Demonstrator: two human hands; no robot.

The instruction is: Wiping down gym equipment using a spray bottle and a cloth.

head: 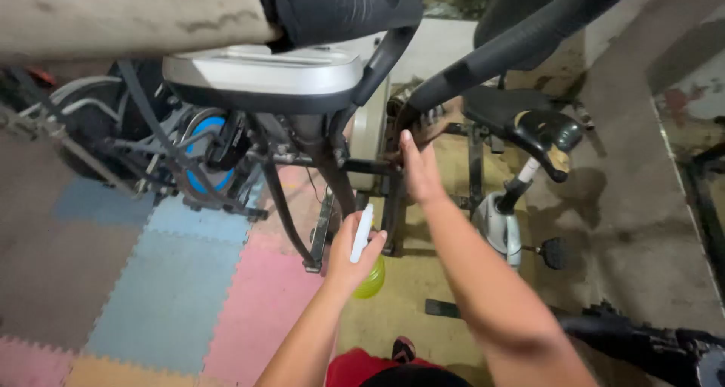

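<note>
My left hand [352, 255] is wrapped around a spray bottle [365, 260] with a white nozzle and a yellow-green body, held low in front of me. My right hand [420, 169] reaches forward with flat fingers and presses a brownish cloth [420, 127] against the dark frame of an exercise machine [377, 160], just below its padded black handlebar [513, 43]. The machine's grey console [264, 74] sits above and to the left of both hands.
A worn black saddle [544, 130] on a white post stands to the right, with a pedal [555, 252] below. Coloured foam floor tiles [174, 281] lie at left, bare concrete [634, 228] at right. More dark equipment [649, 345] sits at lower right.
</note>
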